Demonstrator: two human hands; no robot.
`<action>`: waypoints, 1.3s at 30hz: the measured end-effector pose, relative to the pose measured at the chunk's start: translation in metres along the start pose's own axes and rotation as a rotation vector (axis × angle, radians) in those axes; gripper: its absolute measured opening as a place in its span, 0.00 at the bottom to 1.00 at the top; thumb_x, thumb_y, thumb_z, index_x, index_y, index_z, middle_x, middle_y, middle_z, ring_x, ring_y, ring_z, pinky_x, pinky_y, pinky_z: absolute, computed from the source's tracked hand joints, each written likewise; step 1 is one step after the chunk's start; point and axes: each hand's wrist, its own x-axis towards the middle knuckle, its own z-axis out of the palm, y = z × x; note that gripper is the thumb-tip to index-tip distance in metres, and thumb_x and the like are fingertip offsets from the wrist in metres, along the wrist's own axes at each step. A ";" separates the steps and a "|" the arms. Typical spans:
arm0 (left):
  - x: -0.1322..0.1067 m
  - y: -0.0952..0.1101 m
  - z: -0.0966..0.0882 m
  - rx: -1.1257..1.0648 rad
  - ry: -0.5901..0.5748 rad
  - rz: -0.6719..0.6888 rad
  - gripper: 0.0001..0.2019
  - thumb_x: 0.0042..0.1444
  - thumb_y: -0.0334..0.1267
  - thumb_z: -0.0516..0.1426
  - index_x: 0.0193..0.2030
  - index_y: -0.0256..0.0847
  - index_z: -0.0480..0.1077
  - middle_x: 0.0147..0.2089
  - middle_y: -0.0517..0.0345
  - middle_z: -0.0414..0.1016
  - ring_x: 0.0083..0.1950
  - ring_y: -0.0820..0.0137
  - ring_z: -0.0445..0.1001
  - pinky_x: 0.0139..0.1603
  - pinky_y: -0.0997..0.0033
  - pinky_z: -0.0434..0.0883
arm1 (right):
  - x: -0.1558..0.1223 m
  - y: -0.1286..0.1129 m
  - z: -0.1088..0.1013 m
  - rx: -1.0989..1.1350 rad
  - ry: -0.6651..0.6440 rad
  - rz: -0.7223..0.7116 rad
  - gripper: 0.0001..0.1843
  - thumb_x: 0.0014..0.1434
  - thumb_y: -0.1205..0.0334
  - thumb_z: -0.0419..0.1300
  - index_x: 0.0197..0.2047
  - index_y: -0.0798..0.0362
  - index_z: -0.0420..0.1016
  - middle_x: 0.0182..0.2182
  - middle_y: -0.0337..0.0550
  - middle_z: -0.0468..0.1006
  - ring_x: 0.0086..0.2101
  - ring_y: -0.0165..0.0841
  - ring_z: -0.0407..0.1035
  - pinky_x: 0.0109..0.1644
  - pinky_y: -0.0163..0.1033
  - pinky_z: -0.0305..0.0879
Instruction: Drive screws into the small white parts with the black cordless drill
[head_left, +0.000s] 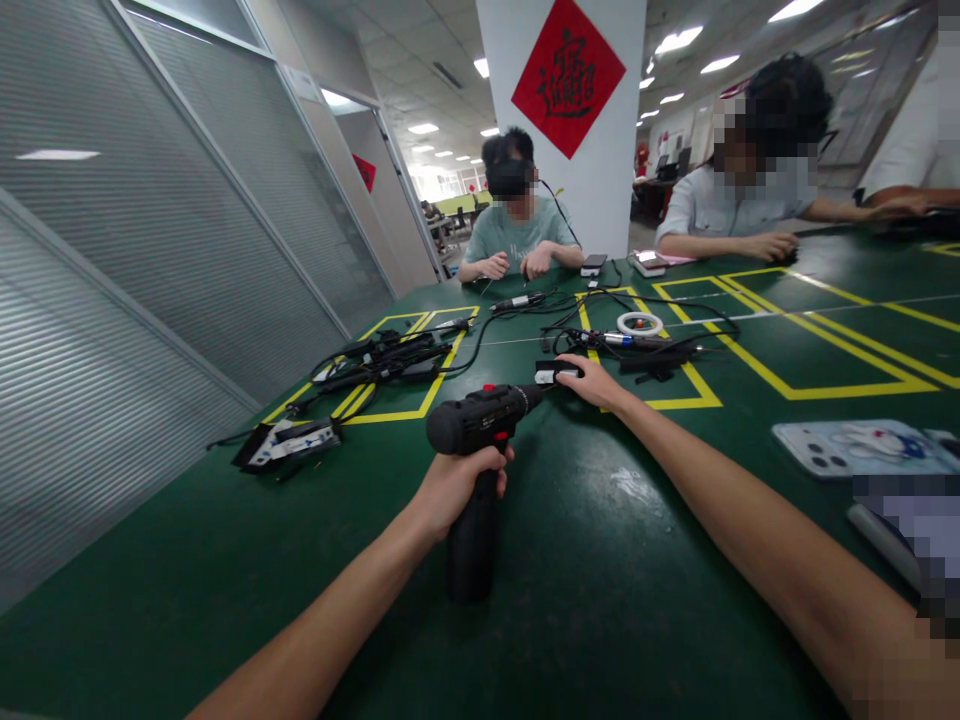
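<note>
Left hand (457,485), grip wrapped round the handle of the matte black, pistol-shaped drill (487,420), standing upright on the smooth green counter (600,560). At the drill's nose, right hand (596,380), grip pinching a small black-and-white boxy part (551,373).

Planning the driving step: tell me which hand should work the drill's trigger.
Left, probably: the left hand grips the drill by its handle, while the right hand holds the small part at its tip.

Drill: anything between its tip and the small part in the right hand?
Nothing visible. The drill, gripped by the left hand, points straight at the small part held by the right hand.
</note>
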 end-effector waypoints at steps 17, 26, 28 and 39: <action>0.000 0.002 0.001 -0.023 -0.009 0.008 0.08 0.47 0.35 0.57 0.35 0.35 0.71 0.24 0.58 0.70 0.25 0.71 0.68 0.28 0.72 0.64 | -0.003 -0.005 -0.003 -0.006 -0.007 0.012 0.26 0.56 0.54 0.59 0.57 0.50 0.71 0.54 0.44 0.73 0.50 0.38 0.69 0.58 0.43 0.62; -0.002 0.007 0.004 -0.024 0.019 -0.027 0.07 0.46 0.34 0.57 0.33 0.35 0.71 0.24 0.58 0.69 0.24 0.71 0.68 0.27 0.72 0.64 | -0.002 -0.004 -0.001 -0.013 -0.005 0.014 0.25 0.56 0.55 0.60 0.57 0.49 0.71 0.53 0.44 0.74 0.50 0.38 0.69 0.57 0.43 0.63; -0.002 0.007 0.005 -0.027 0.015 -0.028 0.08 0.45 0.35 0.57 0.33 0.35 0.71 0.24 0.58 0.69 0.24 0.71 0.68 0.27 0.71 0.64 | -0.002 -0.003 -0.001 -0.012 -0.004 0.016 0.25 0.56 0.55 0.60 0.57 0.49 0.71 0.53 0.44 0.74 0.50 0.38 0.69 0.57 0.43 0.63; -0.001 0.003 0.002 -0.021 0.001 -0.012 0.07 0.48 0.35 0.57 0.34 0.35 0.71 0.23 0.59 0.69 0.24 0.72 0.67 0.28 0.73 0.64 | -0.002 -0.004 -0.002 -0.011 -0.002 0.003 0.25 0.56 0.54 0.60 0.57 0.50 0.71 0.53 0.44 0.74 0.51 0.39 0.69 0.58 0.44 0.62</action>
